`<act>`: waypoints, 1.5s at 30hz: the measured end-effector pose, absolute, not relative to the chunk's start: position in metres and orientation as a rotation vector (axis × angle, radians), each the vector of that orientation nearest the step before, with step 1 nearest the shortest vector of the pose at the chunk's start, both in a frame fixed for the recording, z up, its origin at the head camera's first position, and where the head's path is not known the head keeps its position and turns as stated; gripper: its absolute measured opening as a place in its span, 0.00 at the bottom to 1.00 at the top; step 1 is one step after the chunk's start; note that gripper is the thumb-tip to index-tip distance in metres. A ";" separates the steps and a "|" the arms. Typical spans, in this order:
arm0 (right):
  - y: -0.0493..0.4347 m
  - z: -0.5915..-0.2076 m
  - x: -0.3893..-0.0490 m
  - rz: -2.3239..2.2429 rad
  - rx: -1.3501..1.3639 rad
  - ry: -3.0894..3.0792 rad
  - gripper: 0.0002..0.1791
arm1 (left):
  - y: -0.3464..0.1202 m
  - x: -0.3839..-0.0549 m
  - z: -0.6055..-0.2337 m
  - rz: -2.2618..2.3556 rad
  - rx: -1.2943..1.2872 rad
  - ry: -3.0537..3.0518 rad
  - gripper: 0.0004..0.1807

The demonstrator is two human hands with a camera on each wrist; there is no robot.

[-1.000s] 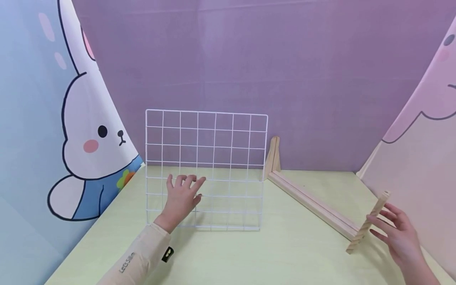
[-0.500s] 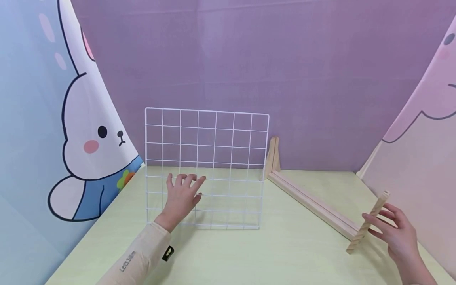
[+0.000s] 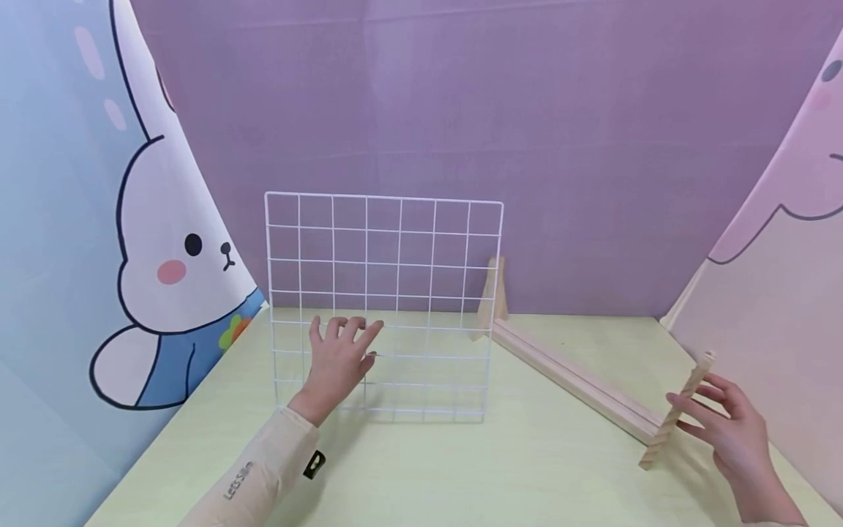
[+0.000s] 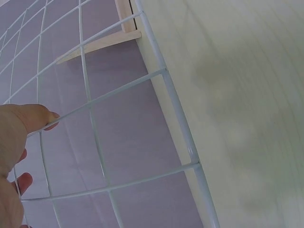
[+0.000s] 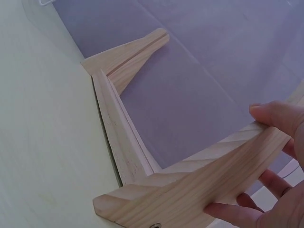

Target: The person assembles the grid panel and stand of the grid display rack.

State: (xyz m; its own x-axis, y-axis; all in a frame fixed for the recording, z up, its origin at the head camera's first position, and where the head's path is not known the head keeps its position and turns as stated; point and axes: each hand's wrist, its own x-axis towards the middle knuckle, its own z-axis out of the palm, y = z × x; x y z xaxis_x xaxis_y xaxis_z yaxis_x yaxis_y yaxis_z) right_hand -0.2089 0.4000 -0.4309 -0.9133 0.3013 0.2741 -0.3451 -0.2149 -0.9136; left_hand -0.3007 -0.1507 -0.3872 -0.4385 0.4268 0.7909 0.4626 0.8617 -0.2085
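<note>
My left hand (image 3: 334, 369) holds a white wire grid panel (image 3: 384, 197) upright, its lower edge close to the table. In the left wrist view the thumb and fingers grip the grid's wires (image 4: 128, 86). At the right, my right hand (image 3: 739, 435) pinches the near end piece (image 3: 677, 411) of a wooden stand, thumb on one side and fingers on the other. A grooved rail (image 3: 576, 380) runs from it to a tapered far upright (image 3: 492, 298), which stands partly behind the grid's right edge. The right wrist view shows a groove in that upright (image 5: 137, 59).
A pale green table (image 3: 527, 476) lies beneath everything. Behind it hangs a purple backdrop (image 3: 593, 146). Cloths with cartoon figures flank both sides, a white rabbit (image 3: 165, 219) on the left.
The grid has risen a little and looks slightly larger, nearer to me. The stand's far upright has swung slightly left and turned. Both hands keep their holds.
</note>
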 end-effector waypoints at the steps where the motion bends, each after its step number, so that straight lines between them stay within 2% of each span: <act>1: 0.399 -0.431 -0.209 2.170 0.059 -1.648 0.28 | -0.151 -0.301 -0.387 -0.047 -0.645 -2.085 0.36; 45: 0.354 -0.436 -0.238 2.179 0.325 -1.843 0.31 | -0.143 -0.294 -0.372 -0.072 -0.697 -1.974 0.37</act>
